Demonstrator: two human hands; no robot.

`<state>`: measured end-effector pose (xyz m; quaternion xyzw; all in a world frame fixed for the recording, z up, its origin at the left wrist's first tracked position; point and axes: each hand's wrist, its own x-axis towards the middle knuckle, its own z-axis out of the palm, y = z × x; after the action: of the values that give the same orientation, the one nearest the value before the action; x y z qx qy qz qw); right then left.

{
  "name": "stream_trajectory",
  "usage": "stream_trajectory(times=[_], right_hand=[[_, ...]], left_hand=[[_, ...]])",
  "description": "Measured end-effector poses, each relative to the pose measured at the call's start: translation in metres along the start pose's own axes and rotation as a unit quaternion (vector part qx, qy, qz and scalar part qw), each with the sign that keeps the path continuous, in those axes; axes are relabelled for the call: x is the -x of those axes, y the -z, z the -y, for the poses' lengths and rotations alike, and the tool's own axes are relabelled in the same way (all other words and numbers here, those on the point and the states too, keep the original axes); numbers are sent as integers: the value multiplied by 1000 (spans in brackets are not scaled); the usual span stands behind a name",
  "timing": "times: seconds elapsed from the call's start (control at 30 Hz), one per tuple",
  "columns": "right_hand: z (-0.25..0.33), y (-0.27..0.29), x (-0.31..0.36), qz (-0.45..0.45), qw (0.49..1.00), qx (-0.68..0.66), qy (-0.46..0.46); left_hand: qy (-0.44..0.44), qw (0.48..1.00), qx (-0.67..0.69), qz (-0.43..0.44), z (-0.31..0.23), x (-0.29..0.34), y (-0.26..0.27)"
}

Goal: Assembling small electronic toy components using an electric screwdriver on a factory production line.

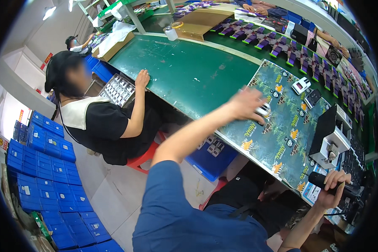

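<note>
My left hand [245,105] is stretched out over the patterned mat [277,138], its fingers bent around a small white car-shaped piece [263,110]. Motion blurs the hand, and part of the piece is hidden beneath it. At the near right corner, my right hand [334,185] wraps round a black cylindrical tool [318,179] that looks like an electric screwdriver. Farther back on the mat lie a white toy car [301,85] and a black car base [313,98]. Beside my right hand stands a white and black fixture [329,145].
To the left sits a co-worker [96,122] with one hand at the green table [176,71]. A belt of purple-and-green holders [277,48] runs along the far side. A blue crate [212,157] is below the table edge. Blue bins [46,176] are stacked at left.
</note>
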<state>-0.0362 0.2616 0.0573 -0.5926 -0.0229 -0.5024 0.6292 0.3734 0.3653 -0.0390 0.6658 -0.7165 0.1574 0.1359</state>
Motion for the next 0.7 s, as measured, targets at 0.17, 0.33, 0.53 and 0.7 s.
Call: stream_trajectory(times=[0.17, 0.33, 0.53, 0.7], right_hand=[[-7, 18, 3, -18, 1000, -2, -22], [-17, 18, 2, -41, 998, -25, -29], [6, 17, 16, -65, 997, -18, -25], [34, 38, 37, -90, 996, -7, -12]], left_hand=[[212, 966, -135, -61, 69, 93, 61], [347, 918, -120, -148, 76, 110, 42], [321, 918, -134, -189, 65, 115, 47], [258, 940, -50, -219, -6, 108, 42]])
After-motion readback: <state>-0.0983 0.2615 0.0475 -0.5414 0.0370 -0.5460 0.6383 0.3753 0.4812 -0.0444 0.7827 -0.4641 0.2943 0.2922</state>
